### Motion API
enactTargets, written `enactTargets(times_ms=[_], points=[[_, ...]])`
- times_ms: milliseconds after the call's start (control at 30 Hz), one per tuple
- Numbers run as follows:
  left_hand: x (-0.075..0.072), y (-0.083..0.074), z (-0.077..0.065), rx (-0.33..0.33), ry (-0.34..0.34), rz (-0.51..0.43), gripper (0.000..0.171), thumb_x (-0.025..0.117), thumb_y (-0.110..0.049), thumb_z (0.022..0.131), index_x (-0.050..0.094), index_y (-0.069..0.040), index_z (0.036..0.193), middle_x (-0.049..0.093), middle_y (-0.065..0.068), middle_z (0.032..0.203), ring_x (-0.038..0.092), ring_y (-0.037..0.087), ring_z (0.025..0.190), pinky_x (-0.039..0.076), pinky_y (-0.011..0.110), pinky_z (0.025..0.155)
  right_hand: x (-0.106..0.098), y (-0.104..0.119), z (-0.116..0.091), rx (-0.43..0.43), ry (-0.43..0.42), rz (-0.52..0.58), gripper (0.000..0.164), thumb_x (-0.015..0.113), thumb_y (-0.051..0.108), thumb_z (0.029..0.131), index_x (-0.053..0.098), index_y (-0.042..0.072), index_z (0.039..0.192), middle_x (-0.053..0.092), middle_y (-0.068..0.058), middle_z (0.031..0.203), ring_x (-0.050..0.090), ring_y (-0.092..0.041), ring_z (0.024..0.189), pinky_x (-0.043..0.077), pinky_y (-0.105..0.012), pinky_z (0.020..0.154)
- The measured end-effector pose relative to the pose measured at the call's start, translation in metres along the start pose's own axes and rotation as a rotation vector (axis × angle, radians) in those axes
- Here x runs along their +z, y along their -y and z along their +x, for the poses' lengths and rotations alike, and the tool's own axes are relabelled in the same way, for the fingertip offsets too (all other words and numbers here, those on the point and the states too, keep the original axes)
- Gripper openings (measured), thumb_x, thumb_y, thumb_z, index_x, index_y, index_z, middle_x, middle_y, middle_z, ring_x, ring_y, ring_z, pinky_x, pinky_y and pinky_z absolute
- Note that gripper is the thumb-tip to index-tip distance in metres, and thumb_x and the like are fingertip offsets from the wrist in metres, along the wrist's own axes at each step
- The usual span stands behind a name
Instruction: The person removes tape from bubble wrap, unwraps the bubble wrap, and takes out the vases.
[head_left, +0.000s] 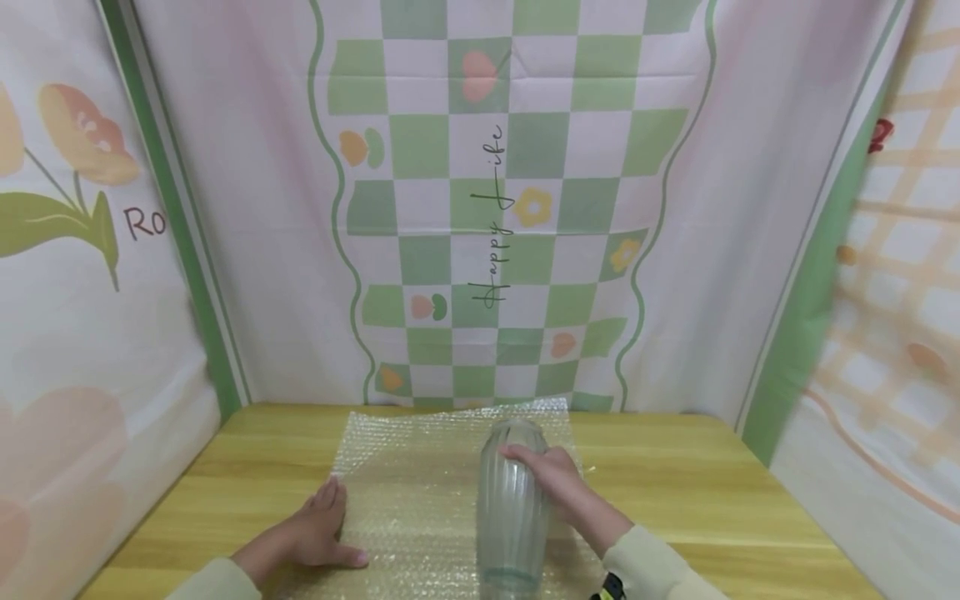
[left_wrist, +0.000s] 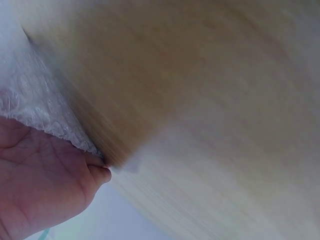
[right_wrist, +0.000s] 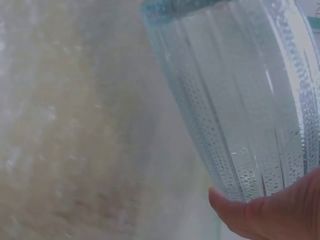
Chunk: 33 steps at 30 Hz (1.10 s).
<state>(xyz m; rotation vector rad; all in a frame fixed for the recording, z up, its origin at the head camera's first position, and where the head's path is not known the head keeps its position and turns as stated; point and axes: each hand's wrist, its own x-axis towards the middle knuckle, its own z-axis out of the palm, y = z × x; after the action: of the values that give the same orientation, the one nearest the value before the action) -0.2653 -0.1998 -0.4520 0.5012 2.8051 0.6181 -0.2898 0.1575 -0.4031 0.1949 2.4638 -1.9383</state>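
Note:
A clear ribbed glass vase [head_left: 513, 508] is held over the right part of a sheet of bubble wrap [head_left: 420, 500], its thick bluish end toward the person. My right hand [head_left: 558, 479] grips the vase near its far end, the thumb across the top side; the right wrist view shows the thumb [right_wrist: 270, 210] against the ribbed glass [right_wrist: 235, 100]. At the sheet's left edge my left hand [head_left: 318, 529] lies with its fingers extended and thumb out over the wrap. In the left wrist view, the wrap's edge [left_wrist: 50, 110] crosses the left hand [left_wrist: 45, 185] and covers part of it.
The sheet lies on a yellow wood-grain table [head_left: 660, 483] and reaches its back edge. A printed cloth curtain [head_left: 480, 208] hangs behind the table, with more patterned cloth [head_left: 885, 333] along the right side and the left side [head_left: 75, 333].

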Motion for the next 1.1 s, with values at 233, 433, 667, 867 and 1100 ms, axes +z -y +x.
enactTargets(times_ms=[233, 433, 667, 867, 1100], points=[[0.0, 0.0, 0.001, 0.0, -0.005, 0.015, 0.118, 0.074, -0.057, 0.076, 0.018, 0.024, 0.141, 0.004, 0.046, 0.146, 0.006, 0.055, 0.138, 0.012, 0.062, 0.112, -0.014, 0.016, 0.003, -0.053, -0.085, 0.011, 0.057, 0.076, 0.042, 0.079, 0.056, -0.007, 0.102, 0.062, -0.015, 0.089, 0.061, -0.022, 0.072, 0.054, -0.033, 0.062], [0.0, 0.0, -0.001, 0.002, -0.012, 0.014, 0.118, 0.075, -0.057, 0.075, 0.018, 0.024, 0.141, 0.004, 0.046, 0.146, 0.006, 0.055, 0.138, 0.011, 0.062, 0.112, -0.028, 0.027, 0.004, -0.117, -0.132, 0.031, 0.056, 0.076, 0.039, 0.081, 0.057, -0.006, 0.11, 0.065, -0.015, 0.092, 0.062, -0.022, 0.072, 0.056, -0.034, 0.064], [-0.001, 0.001, -0.001, 0.013, -0.009, -0.013, 0.122, 0.074, -0.06, 0.074, 0.017, 0.025, 0.14, 0.003, 0.047, 0.145, 0.004, 0.057, 0.137, 0.01, 0.063, 0.112, -0.041, 0.031, 0.005, -0.179, -0.206, -0.043, 0.075, 0.076, 0.044, 0.081, 0.048, -0.006, 0.129, 0.058, -0.022, 0.117, 0.057, -0.032, 0.101, 0.051, -0.044, 0.085], [0.009, 0.016, 0.009, 0.025, -0.01, -0.025, 0.131, 0.067, -0.073, 0.07, 0.014, 0.023, 0.142, 0.0, 0.045, 0.147, 0.001, 0.054, 0.139, 0.006, 0.062, 0.112, -0.047, 0.029, 0.004, -0.228, -0.25, -0.031, 0.086, 0.079, 0.043, 0.079, 0.038, -0.006, 0.138, 0.051, -0.024, 0.126, 0.052, -0.036, 0.112, 0.047, -0.049, 0.095], [0.017, 0.028, 0.017, 0.021, -0.017, -0.05, 0.133, 0.068, -0.074, 0.068, 0.014, 0.022, 0.143, -0.002, 0.043, 0.148, 0.0, 0.053, 0.139, 0.006, 0.063, 0.112, -0.054, 0.024, 0.002, -0.338, -0.3, -0.009, 0.092, 0.082, 0.038, 0.078, 0.031, -0.004, 0.142, 0.046, -0.025, 0.132, 0.047, -0.037, 0.12, 0.042, -0.05, 0.102]])
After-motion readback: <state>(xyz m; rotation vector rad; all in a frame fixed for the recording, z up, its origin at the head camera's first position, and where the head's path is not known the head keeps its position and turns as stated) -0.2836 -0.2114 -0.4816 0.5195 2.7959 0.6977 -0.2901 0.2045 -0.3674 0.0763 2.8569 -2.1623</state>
